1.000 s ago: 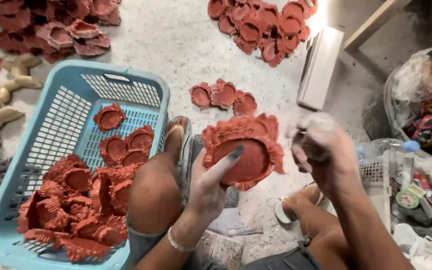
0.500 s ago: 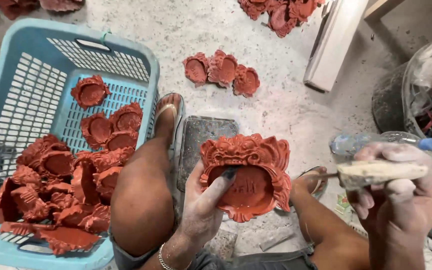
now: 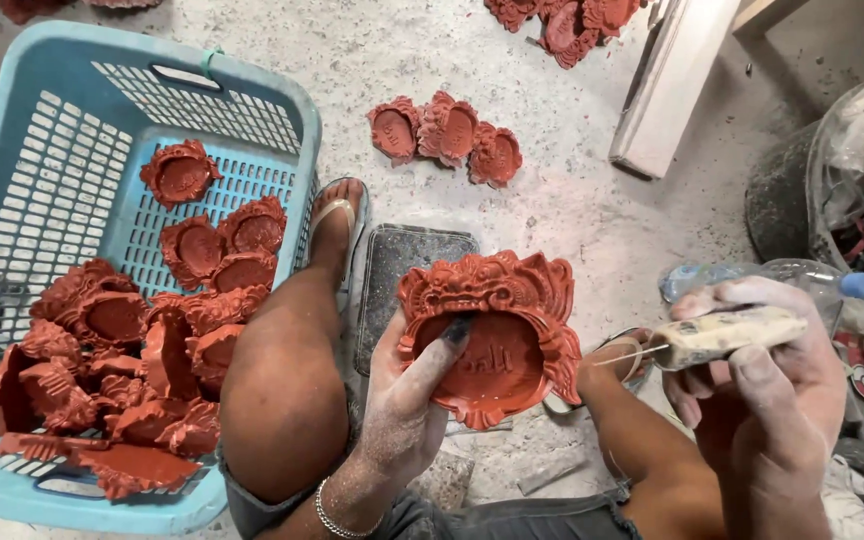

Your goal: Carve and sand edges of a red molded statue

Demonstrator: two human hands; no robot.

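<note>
We hold one red moulded mask (image 3: 492, 335) in our left hand (image 3: 407, 400), back side up, thumb pressed into its hollow and the other fingers wrapped beneath its rim; our right hand (image 3: 762, 385) is clenched around one pale tool handle (image 3: 727, 335), its thin metal point (image 3: 624, 355) sticking out just beside the mask's right edge, not clearly touching it; beyond the left fingertips three more red masks (image 3: 447, 135) lie in a row on the dusty floor (image 3: 552, 215); to the left of that hand one light blue plastic basket (image 3: 42, 180) holds a heap of the same masks, too piled to count; past the right knuckles lies one clear plastic bottle (image 3: 752, 275) with a blue cap; one white board (image 3: 672, 85) lies slanted farther up.
</note>
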